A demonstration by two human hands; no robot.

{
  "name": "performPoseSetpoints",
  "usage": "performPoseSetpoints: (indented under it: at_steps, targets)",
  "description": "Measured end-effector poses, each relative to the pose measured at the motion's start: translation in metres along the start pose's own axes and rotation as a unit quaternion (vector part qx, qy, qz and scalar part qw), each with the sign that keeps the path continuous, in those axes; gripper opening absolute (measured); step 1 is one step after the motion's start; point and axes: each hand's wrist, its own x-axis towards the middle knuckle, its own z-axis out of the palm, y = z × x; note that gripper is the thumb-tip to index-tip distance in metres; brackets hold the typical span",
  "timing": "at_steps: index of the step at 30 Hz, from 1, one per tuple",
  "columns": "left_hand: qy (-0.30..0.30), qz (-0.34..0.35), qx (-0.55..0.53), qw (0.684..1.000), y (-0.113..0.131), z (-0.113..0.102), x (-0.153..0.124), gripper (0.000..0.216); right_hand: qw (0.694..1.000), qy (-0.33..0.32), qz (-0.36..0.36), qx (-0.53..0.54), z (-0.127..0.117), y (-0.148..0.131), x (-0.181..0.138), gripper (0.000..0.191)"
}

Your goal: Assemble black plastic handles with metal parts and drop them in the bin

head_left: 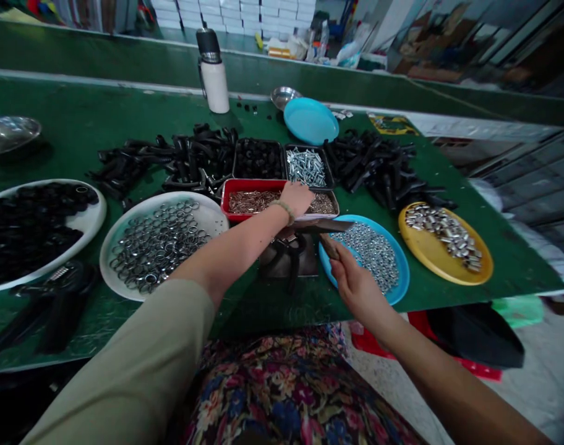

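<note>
My left hand (297,198), a beaded bracelet at its wrist, reaches down at the tray of tiny metal parts (325,203), beside the red tray (224,201) of copper-coloured pins. Its fingertips are hidden, so I cannot tell what they hold. My right hand (356,281) is closed around the wooden handle of a hammer (323,225), whose long dark head lies level just below my left hand. Under the hammer, a black plastic part (289,262) rests on a metal plate (310,262).
Around the plate stand a white plate of rings (106,272), a blue plate of small nuts (404,272), a yellow plate of metal sleeves (416,259), and a tray of screws (305,167). Black handles (379,164) are heaped behind. A white flask (216,86) stands farther back.
</note>
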Motion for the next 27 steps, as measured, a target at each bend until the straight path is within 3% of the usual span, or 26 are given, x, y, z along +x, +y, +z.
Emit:
performPoseSetpoints:
  at_steps: [4,11,15,18,20,23,27]
  targets:
    - [-0.022,-0.018,0.027,0.999,0.014,0.012,0.024,0.026,0.995,0.060,0.067,0.035,-0.014,0.010,-0.006,0.047]
    - [0.023,-0.003,-0.009,1.000,0.010,0.002,0.013,0.028,0.987,0.106,0.099,0.073,-0.011,0.035,-0.012,0.048]
    - [0.064,-0.011,-0.159,0.985,0.006,0.006,-0.032,0.026,0.984,0.114,0.112,0.080,-0.011,0.042,-0.019,0.048]
    - [0.075,-0.017,-0.316,0.945,0.004,0.020,-0.086,0.021,0.983,0.111,0.113,0.095,-0.008,0.045,-0.023,0.050]
    - [0.084,-0.043,-0.359,0.929,0.004,0.030,-0.117,0.019,0.983,0.109,0.106,0.108,-0.005,0.045,-0.023,0.049]
    - [0.102,-0.046,-0.297,0.948,0.008,0.042,-0.141,0.019,0.983,0.100,0.099,0.116,0.000,0.042,-0.019,0.047]
    - [0.121,-0.012,-0.186,0.975,0.014,0.051,-0.142,0.023,0.986,0.091,0.090,0.108,0.003,0.035,-0.017,0.047]
